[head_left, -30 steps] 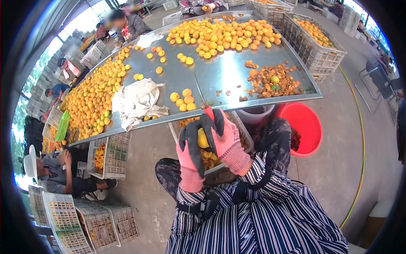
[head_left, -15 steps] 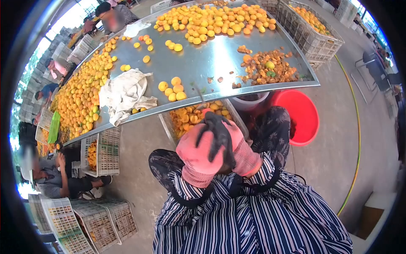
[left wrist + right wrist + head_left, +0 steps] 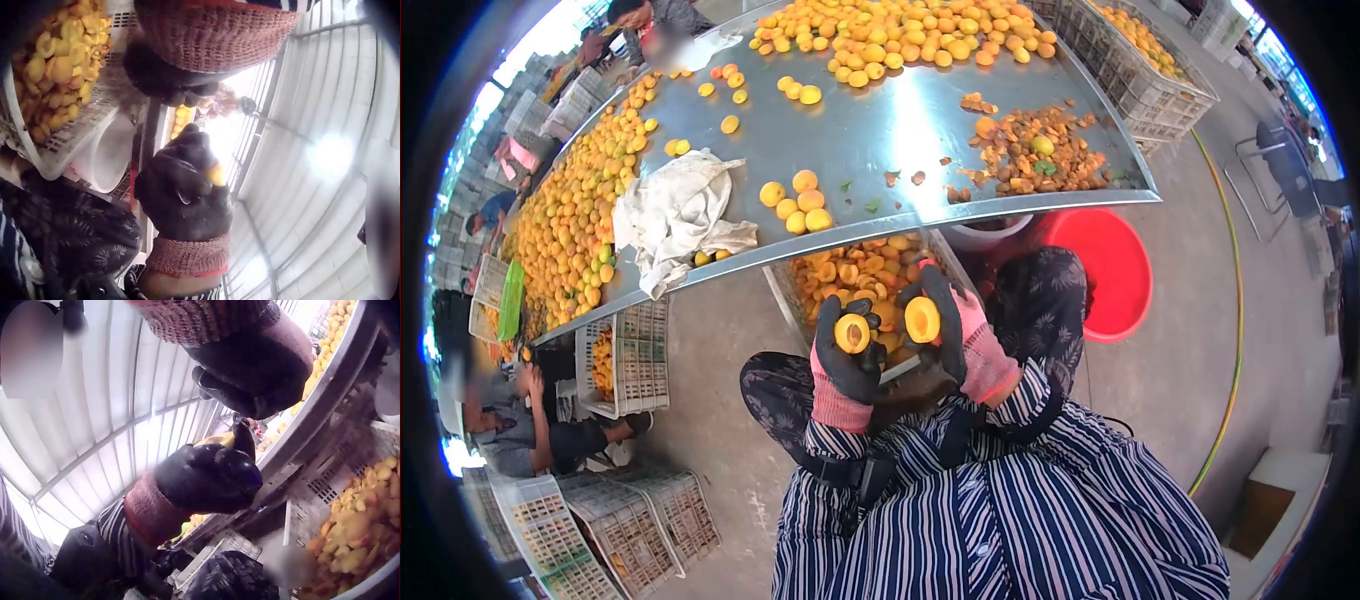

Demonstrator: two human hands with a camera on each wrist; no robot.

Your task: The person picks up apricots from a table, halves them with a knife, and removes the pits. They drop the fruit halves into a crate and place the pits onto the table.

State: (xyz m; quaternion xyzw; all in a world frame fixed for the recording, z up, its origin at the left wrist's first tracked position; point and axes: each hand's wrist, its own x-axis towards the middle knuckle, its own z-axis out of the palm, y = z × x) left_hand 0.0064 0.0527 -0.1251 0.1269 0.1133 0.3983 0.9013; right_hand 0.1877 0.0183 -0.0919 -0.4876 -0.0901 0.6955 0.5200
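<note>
One fruit half [image 3: 852,334] is pinched by the left hand [image 3: 837,368], the other half [image 3: 922,320] by the right hand [image 3: 953,330], both over the near end of the crate [image 3: 784,300]. The darker centre, seemingly a stone [image 3: 856,336], is best eased out gently, without the flesh being crushed.

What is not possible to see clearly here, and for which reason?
Head view: anything under the white cloth, hidden by it.
Head view: part of the red bucket, behind the knee.
Left wrist view: most of the fruit half, hidden by the right hand holding it.
Right wrist view: part of the crate, cut off by the right edge.
</note>
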